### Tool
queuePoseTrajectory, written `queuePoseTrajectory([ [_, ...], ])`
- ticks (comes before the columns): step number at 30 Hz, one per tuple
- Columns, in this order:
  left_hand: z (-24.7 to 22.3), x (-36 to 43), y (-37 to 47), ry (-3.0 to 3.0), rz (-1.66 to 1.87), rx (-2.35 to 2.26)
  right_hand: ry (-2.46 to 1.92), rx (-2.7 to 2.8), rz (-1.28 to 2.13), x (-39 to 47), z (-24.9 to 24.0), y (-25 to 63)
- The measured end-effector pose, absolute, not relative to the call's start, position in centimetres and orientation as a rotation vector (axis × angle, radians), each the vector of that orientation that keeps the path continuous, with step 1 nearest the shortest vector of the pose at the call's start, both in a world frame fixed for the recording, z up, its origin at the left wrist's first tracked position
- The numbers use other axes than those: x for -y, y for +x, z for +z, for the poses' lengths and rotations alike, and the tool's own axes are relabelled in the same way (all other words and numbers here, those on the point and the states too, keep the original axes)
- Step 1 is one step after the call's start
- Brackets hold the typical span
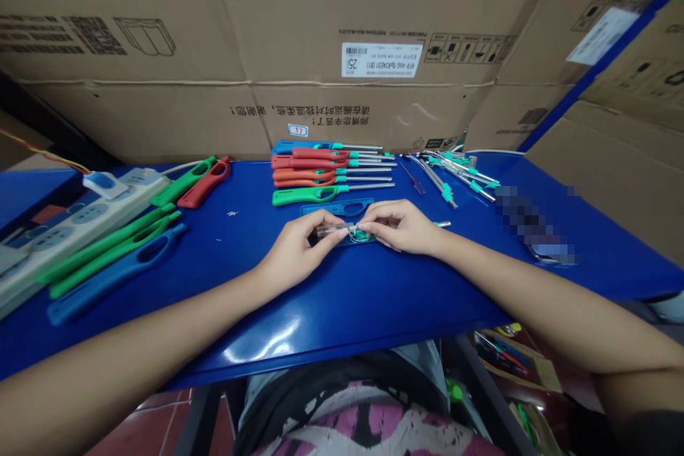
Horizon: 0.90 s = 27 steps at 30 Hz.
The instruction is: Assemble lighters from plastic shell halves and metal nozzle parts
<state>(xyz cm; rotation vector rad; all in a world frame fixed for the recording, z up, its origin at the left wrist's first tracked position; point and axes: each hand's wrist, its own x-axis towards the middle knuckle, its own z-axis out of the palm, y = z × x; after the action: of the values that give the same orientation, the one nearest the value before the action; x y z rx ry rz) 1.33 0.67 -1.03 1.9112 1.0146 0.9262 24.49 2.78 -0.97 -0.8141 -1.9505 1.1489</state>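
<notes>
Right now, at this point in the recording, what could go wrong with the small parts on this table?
Thin pale wires run between the left grip, which holds a small cylinder, and the right grip; a tug might strain them.
Tiny loose bits lie on the blue table and could be brushed away by the left forearm.
The metal-rod parts overlap in a pile, so lifting one might drag others.
</notes>
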Motion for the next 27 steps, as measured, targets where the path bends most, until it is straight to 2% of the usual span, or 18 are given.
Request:
queuePoseTrajectory([
  [5, -1.27, -0.72, 1.5, 1.88, 0.958, -1.015, -0.843, 1.947, 1.122, -2.81, -1.0, 24.25],
  [12, -1.23, -0.65, 1.9, 1.801, 0.993, -1.004, -0.882, 1.895, 1.274, -2.5, -0.91, 24.07],
  [27, -0.89, -0.66, 1.88, 1.754, 0.996, -1.037, -1.018, 1.741, 1.38, -2.94, -0.39, 24.09],
])
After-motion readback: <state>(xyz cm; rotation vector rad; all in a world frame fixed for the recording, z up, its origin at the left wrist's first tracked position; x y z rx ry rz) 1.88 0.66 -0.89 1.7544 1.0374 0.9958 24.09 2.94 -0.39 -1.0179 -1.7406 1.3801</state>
